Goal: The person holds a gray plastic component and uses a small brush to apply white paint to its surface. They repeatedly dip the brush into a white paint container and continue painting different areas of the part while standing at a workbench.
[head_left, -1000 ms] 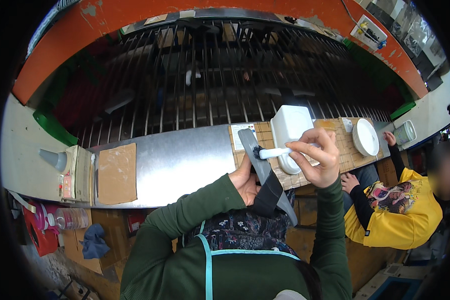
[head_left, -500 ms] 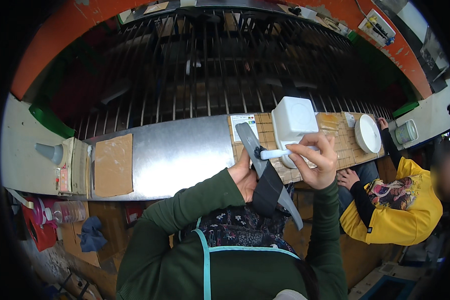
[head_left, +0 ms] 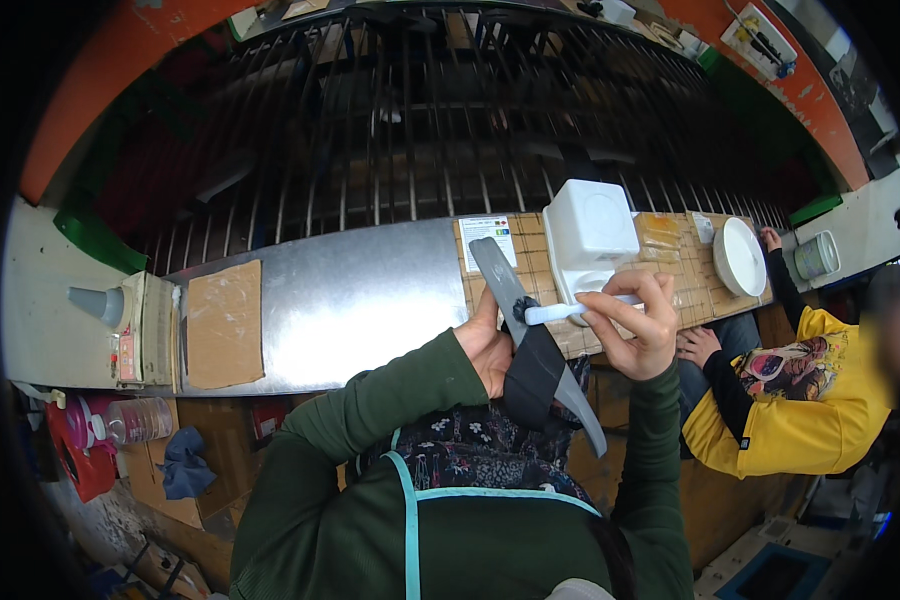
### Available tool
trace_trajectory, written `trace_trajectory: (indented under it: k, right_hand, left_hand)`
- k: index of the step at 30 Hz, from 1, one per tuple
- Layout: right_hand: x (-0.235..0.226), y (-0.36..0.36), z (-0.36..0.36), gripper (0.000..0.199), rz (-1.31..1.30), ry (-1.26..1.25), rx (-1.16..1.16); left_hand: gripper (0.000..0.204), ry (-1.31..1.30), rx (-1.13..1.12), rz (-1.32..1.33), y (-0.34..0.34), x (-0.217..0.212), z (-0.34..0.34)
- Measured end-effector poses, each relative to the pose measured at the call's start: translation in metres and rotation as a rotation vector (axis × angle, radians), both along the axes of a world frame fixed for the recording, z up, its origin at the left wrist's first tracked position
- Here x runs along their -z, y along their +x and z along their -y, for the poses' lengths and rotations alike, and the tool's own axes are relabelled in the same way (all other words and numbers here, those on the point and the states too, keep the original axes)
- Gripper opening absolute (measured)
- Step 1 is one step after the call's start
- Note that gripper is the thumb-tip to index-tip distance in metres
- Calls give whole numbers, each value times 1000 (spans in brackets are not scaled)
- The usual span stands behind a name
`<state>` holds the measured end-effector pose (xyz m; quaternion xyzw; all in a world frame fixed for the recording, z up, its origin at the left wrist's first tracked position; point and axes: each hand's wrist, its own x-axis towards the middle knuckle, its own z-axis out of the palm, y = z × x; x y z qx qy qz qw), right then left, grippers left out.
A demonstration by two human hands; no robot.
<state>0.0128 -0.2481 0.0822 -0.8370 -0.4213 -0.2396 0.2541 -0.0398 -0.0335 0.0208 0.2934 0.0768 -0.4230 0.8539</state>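
My left hand [head_left: 485,355] is closed around the side of a slide sandal [head_left: 533,375] with a grey sole and a wide black strap, held tilted on edge above my lap. Pinched between the thumb and fingers of my right hand [head_left: 645,325] is a small white-handled brush [head_left: 560,313]. Its dark bristles touch the grey sole, just above the strap and close to my left fingers. Part of my left hand is hidden behind the sandal.
A white plastic container [head_left: 592,228] stands on the bench beyond my right hand, with a white bowl [head_left: 739,257] farther right. Cardboard [head_left: 225,325] lies on the metal bench [head_left: 370,300]. Dark metal rollers [head_left: 390,150] run behind. A person in yellow [head_left: 795,400] sits at my right.
The brush has dipped slightly, its bristles still at the sole. Both hands keep their holds. The bench and its items appear slightly higher in the picture.
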Motion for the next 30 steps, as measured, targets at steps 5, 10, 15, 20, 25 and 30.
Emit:
trace_trajectory:
  k: [5,10,15,20,25,30]
  right_hand:
    - [1,-2,3,25,0,-6,-10]
    - [0,-3,5,27,-1,-19,-14]
    - [1,-6,8,28,1,-31,-21]
    - [1,-3,9,25,-111,56,-102]
    - [4,12,-9,19,-241,225,-170]
    - [4,30,-24,18,-218,272,-143]
  left_hand:
    - [127,30,-27,-4,-1,-4,2]
    - [126,35,-14,-2,0,-3,0]
    - [126,-20,0,-23,2,-5,-2]
    - [102,-4,-121,41,-3,-9,1]
    - [51,-39,-136,28,0,2,-2]
    - [42,-161,-116,298,16,18,-2]
